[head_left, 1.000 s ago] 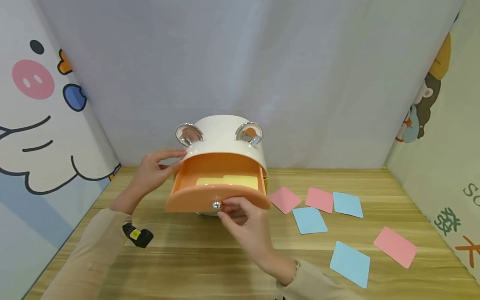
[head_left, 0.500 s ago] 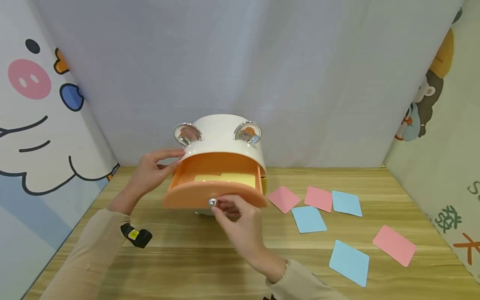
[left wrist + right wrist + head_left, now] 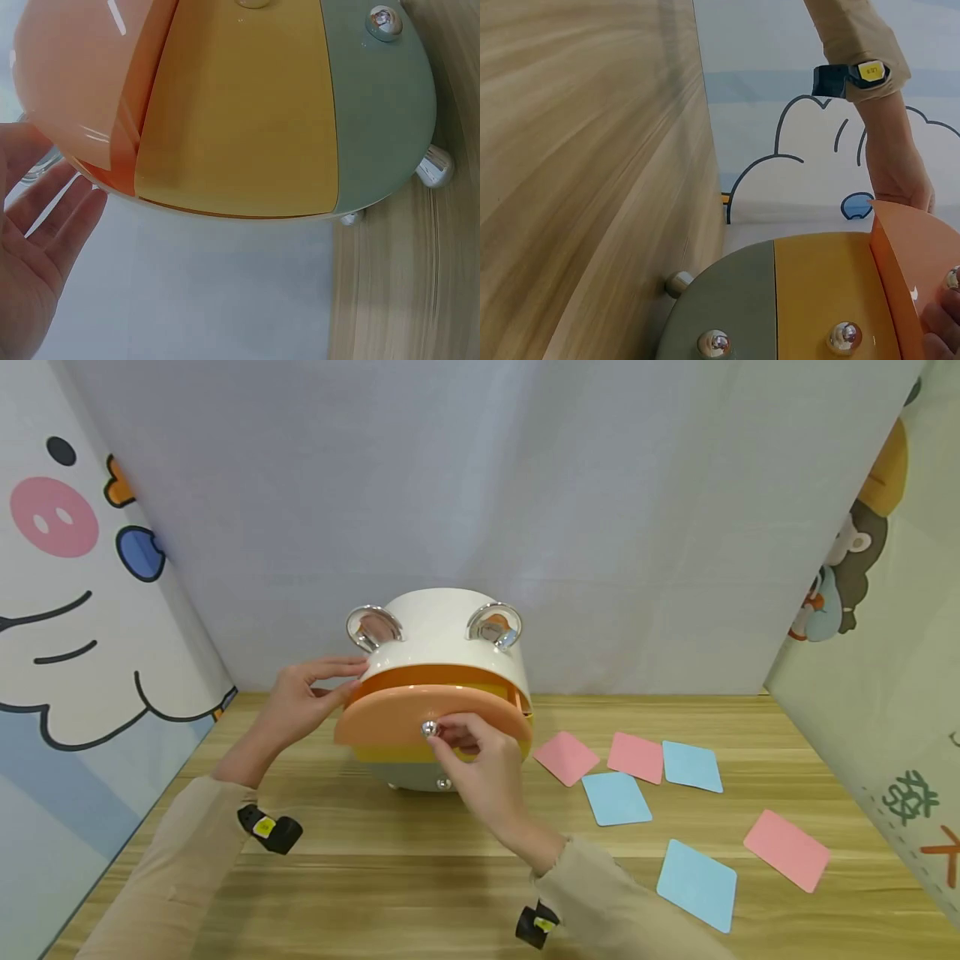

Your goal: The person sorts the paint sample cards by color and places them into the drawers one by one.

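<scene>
One orange drawer (image 3: pixel 390 716) juts partway out at the top of the white cabinet (image 3: pixel 441 627), its silver knob (image 3: pixel 429 729) pinched by your right hand (image 3: pixel 486 768). Your left hand (image 3: pixel 300 697) is relaxed, fingers extended, gripping nothing, fingertips at the cabinet's left edge. Three pink cards (image 3: pixel 566 758) and three blue cards (image 3: pixel 617 798) lie on the table (image 3: pixel 390 893) right of the cabinet.

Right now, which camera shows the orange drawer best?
Head view: the orange drawer shows most of its front, knob included. The left wrist camera crops it, knob unseen; the right crops it at the knob.
</scene>
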Motion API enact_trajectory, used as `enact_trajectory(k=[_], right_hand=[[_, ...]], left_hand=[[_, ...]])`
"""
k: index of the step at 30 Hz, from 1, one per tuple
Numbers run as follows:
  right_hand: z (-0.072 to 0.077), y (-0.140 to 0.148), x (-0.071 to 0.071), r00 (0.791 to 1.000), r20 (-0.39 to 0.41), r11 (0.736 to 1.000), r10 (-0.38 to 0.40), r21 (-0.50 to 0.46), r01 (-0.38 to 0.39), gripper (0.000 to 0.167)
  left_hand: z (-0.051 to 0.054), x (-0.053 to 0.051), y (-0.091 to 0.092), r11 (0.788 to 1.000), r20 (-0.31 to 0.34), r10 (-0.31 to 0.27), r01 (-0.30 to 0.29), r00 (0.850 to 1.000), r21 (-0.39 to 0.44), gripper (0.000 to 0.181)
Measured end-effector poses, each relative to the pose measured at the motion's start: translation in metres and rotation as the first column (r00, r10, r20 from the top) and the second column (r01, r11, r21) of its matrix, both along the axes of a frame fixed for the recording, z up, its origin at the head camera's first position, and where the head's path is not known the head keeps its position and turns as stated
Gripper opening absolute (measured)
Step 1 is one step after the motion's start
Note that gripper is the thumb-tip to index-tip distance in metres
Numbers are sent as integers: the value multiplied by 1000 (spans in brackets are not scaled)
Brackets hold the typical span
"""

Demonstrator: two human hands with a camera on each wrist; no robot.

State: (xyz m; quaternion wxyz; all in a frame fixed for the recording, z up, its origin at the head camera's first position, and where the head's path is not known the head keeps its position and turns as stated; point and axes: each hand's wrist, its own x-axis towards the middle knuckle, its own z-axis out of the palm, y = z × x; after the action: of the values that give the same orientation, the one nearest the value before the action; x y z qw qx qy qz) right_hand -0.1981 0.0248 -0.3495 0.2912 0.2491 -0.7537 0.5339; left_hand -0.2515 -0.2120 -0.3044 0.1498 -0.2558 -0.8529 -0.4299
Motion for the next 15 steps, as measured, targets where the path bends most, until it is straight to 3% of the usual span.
enact_trajectory(k=[7, 15], right_hand=[[1, 0, -15, 999, -19, 999, -36, 31, 36, 12], [1, 0, -22, 998, -22, 998, -54, 42, 55, 11]], left_hand=[[-1, -2, -1, 1000, -5, -6, 6, 1000, 9, 26], [-3, -2, -1, 1000, -5, 2, -2, 1000, 19, 26]])
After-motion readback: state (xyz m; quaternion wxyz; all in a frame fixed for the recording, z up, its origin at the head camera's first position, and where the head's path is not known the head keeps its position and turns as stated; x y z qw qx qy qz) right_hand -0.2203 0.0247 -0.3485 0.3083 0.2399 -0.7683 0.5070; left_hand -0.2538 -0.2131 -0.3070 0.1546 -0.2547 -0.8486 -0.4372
